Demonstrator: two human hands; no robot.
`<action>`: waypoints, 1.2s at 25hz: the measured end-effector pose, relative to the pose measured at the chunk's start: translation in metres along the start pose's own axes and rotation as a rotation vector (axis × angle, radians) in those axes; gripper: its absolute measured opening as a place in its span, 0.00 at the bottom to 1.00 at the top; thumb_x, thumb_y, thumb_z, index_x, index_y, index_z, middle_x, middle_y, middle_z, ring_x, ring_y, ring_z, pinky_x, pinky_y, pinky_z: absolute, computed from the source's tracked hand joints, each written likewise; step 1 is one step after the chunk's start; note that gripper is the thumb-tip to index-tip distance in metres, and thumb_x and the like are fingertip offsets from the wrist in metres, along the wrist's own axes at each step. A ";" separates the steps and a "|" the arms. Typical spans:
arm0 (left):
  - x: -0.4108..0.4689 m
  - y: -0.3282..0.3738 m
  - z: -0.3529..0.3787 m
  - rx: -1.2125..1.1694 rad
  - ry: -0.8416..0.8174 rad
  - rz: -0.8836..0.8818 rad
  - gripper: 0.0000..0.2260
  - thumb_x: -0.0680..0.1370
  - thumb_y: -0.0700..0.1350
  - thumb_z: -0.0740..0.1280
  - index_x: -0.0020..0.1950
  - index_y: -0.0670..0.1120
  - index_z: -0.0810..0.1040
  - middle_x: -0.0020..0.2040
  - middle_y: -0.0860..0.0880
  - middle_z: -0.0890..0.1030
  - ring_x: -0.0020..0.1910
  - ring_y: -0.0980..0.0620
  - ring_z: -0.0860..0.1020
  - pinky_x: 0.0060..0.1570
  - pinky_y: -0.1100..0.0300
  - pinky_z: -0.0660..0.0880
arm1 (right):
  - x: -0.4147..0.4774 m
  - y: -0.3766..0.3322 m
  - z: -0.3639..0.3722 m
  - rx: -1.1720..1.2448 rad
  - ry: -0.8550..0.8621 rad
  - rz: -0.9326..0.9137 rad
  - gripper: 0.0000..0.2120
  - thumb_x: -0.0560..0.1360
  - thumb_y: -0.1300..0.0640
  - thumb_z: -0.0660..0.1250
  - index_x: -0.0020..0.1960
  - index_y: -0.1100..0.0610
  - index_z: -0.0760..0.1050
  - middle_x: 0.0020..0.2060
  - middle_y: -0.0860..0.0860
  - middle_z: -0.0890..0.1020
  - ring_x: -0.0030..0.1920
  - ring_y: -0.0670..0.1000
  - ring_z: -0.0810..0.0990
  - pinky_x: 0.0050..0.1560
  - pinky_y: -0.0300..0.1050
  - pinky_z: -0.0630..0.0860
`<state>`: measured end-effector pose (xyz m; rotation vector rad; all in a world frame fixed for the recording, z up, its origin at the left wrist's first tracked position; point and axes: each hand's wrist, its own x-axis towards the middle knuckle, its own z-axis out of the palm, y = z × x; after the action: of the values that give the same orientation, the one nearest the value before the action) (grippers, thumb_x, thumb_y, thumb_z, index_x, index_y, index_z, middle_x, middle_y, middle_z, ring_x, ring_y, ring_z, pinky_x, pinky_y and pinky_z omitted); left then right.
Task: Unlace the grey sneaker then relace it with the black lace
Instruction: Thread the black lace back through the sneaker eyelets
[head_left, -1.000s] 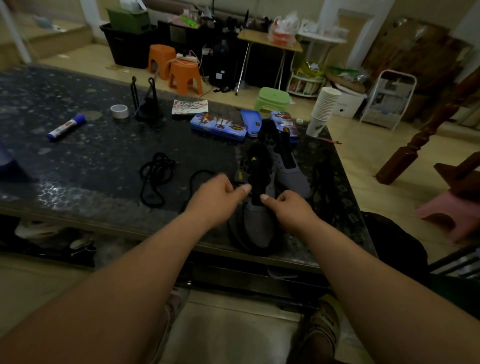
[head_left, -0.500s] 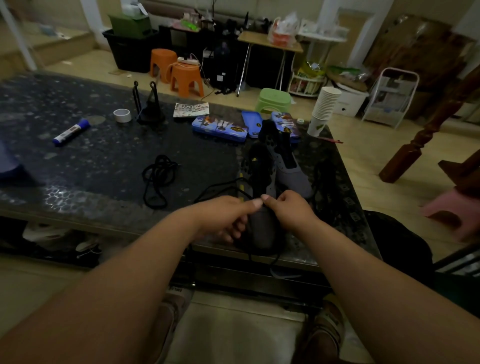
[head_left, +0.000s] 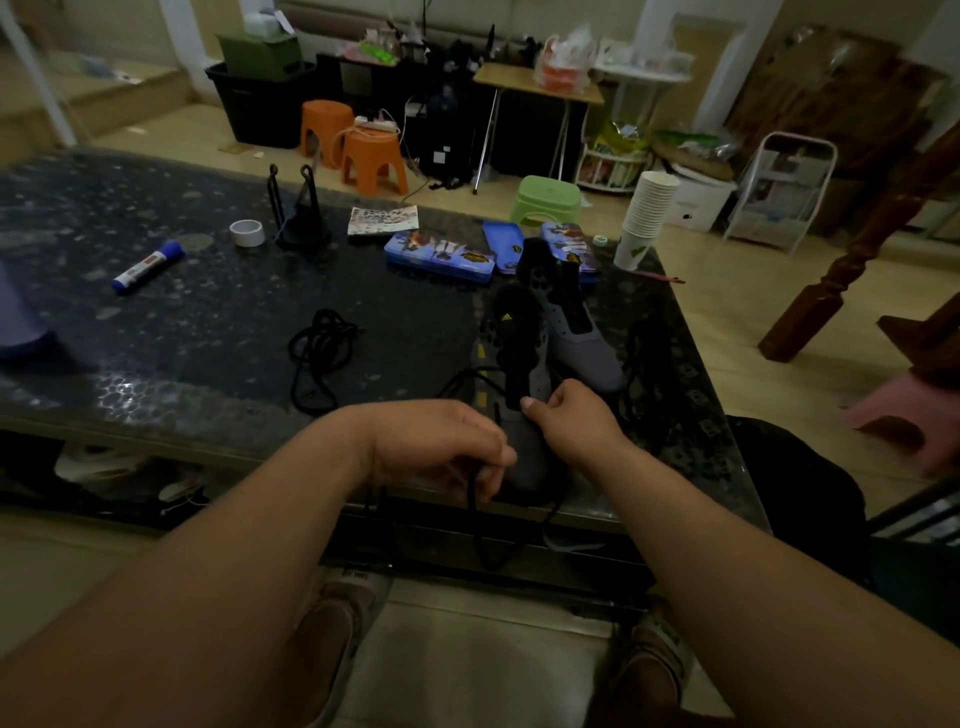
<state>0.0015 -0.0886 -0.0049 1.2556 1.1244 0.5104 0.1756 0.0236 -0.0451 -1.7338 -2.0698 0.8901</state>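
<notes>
Two hands are working at the toe end of the shoe. The left hand (head_left: 441, 447) is curling its fingers round the black lace (head_left: 471, 496), pinching it so that a length is hanging down past the near edge of the desk (head_left: 208, 332). The right hand (head_left: 576, 423) is bracing the grey sneaker (head_left: 522, 452), with its thumb pressing by the foot of the tongue and its other fingers curling over the shoe's right side. The sneaker is sitting at the near edge of the desk, toe toward the person, with a slack loop of lace lying just left of it.

To my eye the lace is being drawn through one of the lowest eyelets, though I cannot tell which. Doing this well is going to depend on the right hand pinning the shoe flat while the left is pulling straight and steady, so the slack loop is not snagging or twisting. The two ends are wanting evening up before the next crossing.

Beyond, a second sneaker (head_left: 582, 338) is standing just behind, and a spare coil of lace (head_left: 322, 343) is lying well to the left.
</notes>
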 end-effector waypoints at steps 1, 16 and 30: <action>0.004 -0.005 0.000 0.009 0.100 -0.071 0.17 0.83 0.56 0.66 0.41 0.45 0.75 0.40 0.46 0.79 0.39 0.50 0.77 0.40 0.59 0.73 | -0.001 0.000 0.000 0.005 -0.001 0.002 0.18 0.80 0.42 0.68 0.43 0.53 0.67 0.40 0.52 0.75 0.43 0.55 0.76 0.38 0.49 0.67; 0.024 -0.009 0.012 0.134 0.342 -0.116 0.13 0.83 0.52 0.67 0.43 0.45 0.75 0.36 0.50 0.78 0.36 0.54 0.77 0.36 0.60 0.75 | -0.007 -0.001 -0.003 -0.029 -0.009 -0.065 0.17 0.82 0.44 0.66 0.43 0.55 0.69 0.38 0.51 0.75 0.40 0.53 0.75 0.34 0.47 0.64; 0.055 -0.015 0.015 0.537 0.805 -0.150 0.14 0.83 0.52 0.65 0.40 0.48 0.71 0.42 0.46 0.80 0.44 0.42 0.79 0.41 0.53 0.75 | -0.030 0.023 -0.031 0.569 -0.201 0.050 0.15 0.78 0.45 0.72 0.47 0.57 0.76 0.54 0.63 0.84 0.58 0.60 0.84 0.64 0.61 0.79</action>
<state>0.0333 -0.0543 -0.0416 1.4395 2.1225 0.6463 0.2182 0.0049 -0.0311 -1.4315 -1.6497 1.5412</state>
